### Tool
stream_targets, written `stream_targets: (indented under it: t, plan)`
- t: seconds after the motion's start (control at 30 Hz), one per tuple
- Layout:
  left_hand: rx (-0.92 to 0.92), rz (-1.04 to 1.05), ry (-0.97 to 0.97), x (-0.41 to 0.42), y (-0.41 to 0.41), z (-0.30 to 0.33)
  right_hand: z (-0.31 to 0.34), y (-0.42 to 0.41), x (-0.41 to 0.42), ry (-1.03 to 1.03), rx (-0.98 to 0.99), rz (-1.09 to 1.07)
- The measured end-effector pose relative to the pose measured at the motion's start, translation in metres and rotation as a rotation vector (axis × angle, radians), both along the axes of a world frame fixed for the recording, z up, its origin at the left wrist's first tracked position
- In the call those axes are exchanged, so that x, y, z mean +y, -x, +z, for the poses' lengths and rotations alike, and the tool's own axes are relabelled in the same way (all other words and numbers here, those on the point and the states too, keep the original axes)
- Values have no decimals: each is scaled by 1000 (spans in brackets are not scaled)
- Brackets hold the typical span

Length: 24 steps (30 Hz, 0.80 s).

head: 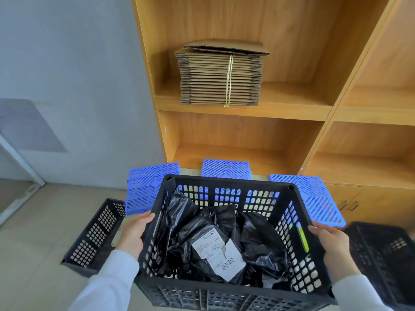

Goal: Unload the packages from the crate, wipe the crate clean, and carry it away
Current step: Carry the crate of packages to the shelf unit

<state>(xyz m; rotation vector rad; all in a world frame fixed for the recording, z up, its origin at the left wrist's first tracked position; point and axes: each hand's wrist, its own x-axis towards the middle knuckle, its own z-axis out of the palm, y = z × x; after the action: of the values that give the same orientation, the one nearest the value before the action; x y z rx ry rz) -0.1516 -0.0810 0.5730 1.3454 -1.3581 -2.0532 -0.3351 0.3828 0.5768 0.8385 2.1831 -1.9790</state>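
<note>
A black slotted plastic crate fills the lower middle of the view, held up between my hands. Inside lie several black plastic mailer packages; the top one carries a torn white shipping label with barcodes. My left hand grips the crate's left wall, fingers curled over at the handle slot. My right hand grips the right wall the same way, beside a yellow-green strip. Both sleeves are pale.
Three blue grid mats lie on the floor ahead of the crate. A second black crate sits on the floor at left, another at right. A wooden shelf unit stands ahead, holding a tied stack of flat cardboard.
</note>
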Motion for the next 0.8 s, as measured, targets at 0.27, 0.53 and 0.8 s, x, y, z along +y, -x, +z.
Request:
stream_targets:
  t: [0.27,0.53,0.8]
  plan:
    - [-33,69,54,4,35,-6,-12,35,-2,-61,9,46]
    - [-74,95,303,7,59,-10,-16,57,-8,-126,47,90]
    - [-110,88,428,9,64,-11,-13,61,-15,-148,74,128]
